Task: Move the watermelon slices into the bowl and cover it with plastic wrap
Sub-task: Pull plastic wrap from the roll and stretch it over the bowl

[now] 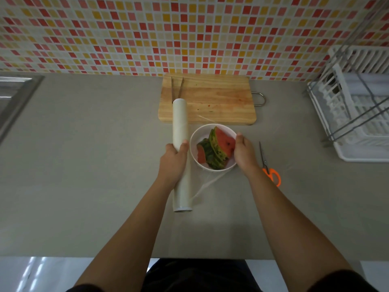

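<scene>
The left hand (175, 153) is clamped around the roll of plastic wrap (180, 121), which lies lengthwise on the grey tabletop (94, 165) just left of the white bowl (196, 137). The roll's far end overlaps the near left corner of the wooden cutting board (210, 102).

The watermelon slices (219, 147) are in the bowl, stacked on edge with green rind and red flesh showing. A thin sheet of film (207, 181) runs from the near end of the roll toward the bowl, bunched into a pale strand by the bowl's near rim. Another faint edge of it crosses the board's near edge.

The right hand (244, 152) rests against the bowl's right rim with its thumb at the edge. Its fingers are hidden beneath it, so I cannot tell whether it pinches the film, grips the bowl or only presses. The 2 hands sit apart, with the bowl between them.

A pair of tongs (177, 87) lies on the board's far left corner. Orange-handled scissors (270, 171) lie right of the right wrist. A white dish rack (357, 114) stands at the far right, and a sink (14, 95) edge shows at the left.
</scene>
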A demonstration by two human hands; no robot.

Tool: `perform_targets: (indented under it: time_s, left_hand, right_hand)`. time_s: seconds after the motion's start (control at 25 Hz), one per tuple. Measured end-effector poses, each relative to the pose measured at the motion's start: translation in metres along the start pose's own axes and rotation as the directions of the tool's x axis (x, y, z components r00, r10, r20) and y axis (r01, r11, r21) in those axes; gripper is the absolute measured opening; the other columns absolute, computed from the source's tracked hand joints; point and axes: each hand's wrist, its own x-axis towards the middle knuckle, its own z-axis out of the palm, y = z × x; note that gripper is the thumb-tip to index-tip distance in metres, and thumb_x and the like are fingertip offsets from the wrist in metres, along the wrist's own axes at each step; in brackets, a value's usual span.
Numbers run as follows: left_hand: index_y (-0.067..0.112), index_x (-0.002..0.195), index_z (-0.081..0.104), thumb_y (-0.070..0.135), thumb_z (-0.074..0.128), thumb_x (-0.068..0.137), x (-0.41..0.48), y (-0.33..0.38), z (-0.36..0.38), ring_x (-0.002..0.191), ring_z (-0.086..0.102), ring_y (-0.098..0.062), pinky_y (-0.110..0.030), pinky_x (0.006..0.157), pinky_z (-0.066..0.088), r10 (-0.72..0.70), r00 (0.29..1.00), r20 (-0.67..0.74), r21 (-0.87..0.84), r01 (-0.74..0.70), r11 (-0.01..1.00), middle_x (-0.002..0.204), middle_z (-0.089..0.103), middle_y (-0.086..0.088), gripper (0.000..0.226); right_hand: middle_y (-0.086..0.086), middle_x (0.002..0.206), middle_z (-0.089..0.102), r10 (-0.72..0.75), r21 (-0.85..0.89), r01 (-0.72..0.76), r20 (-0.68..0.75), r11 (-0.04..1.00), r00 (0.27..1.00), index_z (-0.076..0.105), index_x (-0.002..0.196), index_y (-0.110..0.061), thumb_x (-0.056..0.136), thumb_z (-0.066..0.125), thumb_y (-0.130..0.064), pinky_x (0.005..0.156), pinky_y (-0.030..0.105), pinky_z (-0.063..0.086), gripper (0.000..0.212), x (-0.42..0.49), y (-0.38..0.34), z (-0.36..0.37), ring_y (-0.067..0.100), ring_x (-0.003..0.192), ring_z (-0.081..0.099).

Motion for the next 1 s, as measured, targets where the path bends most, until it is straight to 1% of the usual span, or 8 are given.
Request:
perform_targets:
  time_s: [0.2, 0.24, 0.32, 0.4, 0.48, 0.6, 0.76, 1.0]
  left_hand:
    - [0.02, 0.111, 0.04, 0.055, 0.046, 0.09, -0.003, -0.001, 0.0, 0.091, 0.06, -0.024, -0.036, 0.075, 0.048, 0.084, 0.996, -0.001, 0.019, -0.084, 0.996, 0.106, 0.057, -0.006, 0.041]
    - [0.02, 0.111, 0.04, 0.055, 0.046, 0.09, -0.004, -0.002, 0.001, 0.089, 0.059, -0.022, -0.034, 0.071, 0.047, 0.091, 0.996, -0.004, 0.014, -0.091, 0.996, 0.105, 0.057, -0.004, 0.041]
    - [0.02, 0.11, 0.04, 0.055, 0.046, 0.09, -0.005, -0.002, 0.002, 0.086, 0.058, -0.019, -0.032, 0.067, 0.045, 0.1, 0.995, -0.007, 0.005, -0.1, 0.995, 0.102, 0.056, -0.002, 0.041]
    - [0.02, 0.109, 0.04, 0.055, 0.046, 0.09, -0.005, -0.003, 0.003, 0.088, 0.058, -0.02, -0.034, 0.07, 0.046, 0.103, 0.995, -0.014, 0.013, -0.103, 0.995, 0.101, 0.055, -0.002, 0.041]
    - [0.02, 0.108, 0.039, 0.055, 0.046, 0.09, -0.005, -0.003, 0.003, 0.088, 0.057, -0.021, -0.034, 0.072, 0.046, 0.113, 0.993, -0.015, 0.031, -0.113, 0.993, 0.101, 0.054, -0.002, 0.04]
    - [0.019, 0.107, 0.039, 0.053, 0.046, 0.091, -0.005, -0.002, 0.003, 0.079, 0.055, -0.014, -0.032, 0.065, 0.043, 0.13, 0.991, -0.02, 0.055, -0.129, 0.99, 0.099, 0.053, -0.001, 0.039]
    - [0.017, 0.108, 0.038, 0.053, 0.045, 0.092, -0.004, -0.002, 0.003, 0.082, 0.055, -0.019, -0.032, 0.069, 0.042, 0.126, 0.992, -0.016, 0.067, -0.124, 0.99, 0.102, 0.053, -0.004, 0.039]
    - [0.01, 0.117, 0.04, 0.053, 0.044, 0.092, -0.006, 0.001, 0.004, 0.091, 0.055, -0.026, -0.035, 0.074, 0.044, 0.118, 0.993, -0.009, 0.087, -0.116, 0.989, 0.106, 0.052, -0.006, 0.05]
  right_hand:
    - [0.001, 0.083, 0.054, 0.119, 0.319, -0.005, -0.339, 0.948, 0.933, 0.049, 0.093, -0.007, 0.094, 0.035, -0.05, 0.079, 0.028, 0.034, 0.045, -0.04, -0.003, -0.008, 0.025, 0.089, 0.051]
    - [0.0, 0.085, 0.052, 0.174, 0.366, -0.066, -0.271, 0.928, 0.947, 0.047, 0.096, -0.009, 0.086, 0.044, -0.058, 0.078, 0.026, 0.034, 0.051, -0.057, 0.003, -0.004, 0.021, 0.089, 0.048]
    - [0.004, 0.095, 0.05, 0.302, 0.468, -0.287, 0.046, 0.836, 0.952, 0.038, 0.113, -0.011, 0.062, 0.064, -0.067, 0.078, 0.032, 0.041, 0.08, -0.091, 0.012, 0.006, 0.019, 0.085, 0.05]
    - [0.004, 0.09, 0.054, 0.339, 0.529, -0.431, 0.267, 0.731, 0.902, 0.028, 0.119, -0.017, 0.062, 0.079, -0.046, 0.068, 0.028, 0.05, 0.082, -0.108, 0.02, 0.014, 0.012, 0.068, 0.056]
    - [0.005, 0.084, 0.059, 0.305, 0.587, -0.442, 0.322, 0.678, 0.896, 0.03, 0.117, -0.018, 0.074, 0.076, -0.017, 0.06, 0.021, 0.055, 0.064, -0.114, 0.026, 0.014, 0.009, 0.063, 0.06]
    - [0.006, 0.083, 0.061, 0.243, 0.604, -0.424, 0.361, 0.675, 0.9, 0.041, 0.111, -0.013, 0.08, 0.067, 0.002, 0.06, 0.017, 0.056, 0.043, -0.117, 0.03, 0.001, 0.005, 0.064, 0.066]
    - [0.007, 0.079, 0.061, 0.167, 0.54, -0.389, 0.413, 0.747, 0.895, 0.046, 0.115, -0.012, 0.081, 0.062, 0.007, 0.062, 0.016, 0.055, 0.042, -0.118, 0.033, -0.02, 0.007, 0.065, 0.065]
    - [0.003, 0.074, 0.06, 0.143, 0.545, -0.437, 0.499, 0.716, 0.855, 0.054, 0.112, -0.01, 0.085, 0.054, 0.009, 0.063, 0.012, 0.054, 0.033, -0.118, 0.038, -0.038, 0.003, 0.06, 0.064]
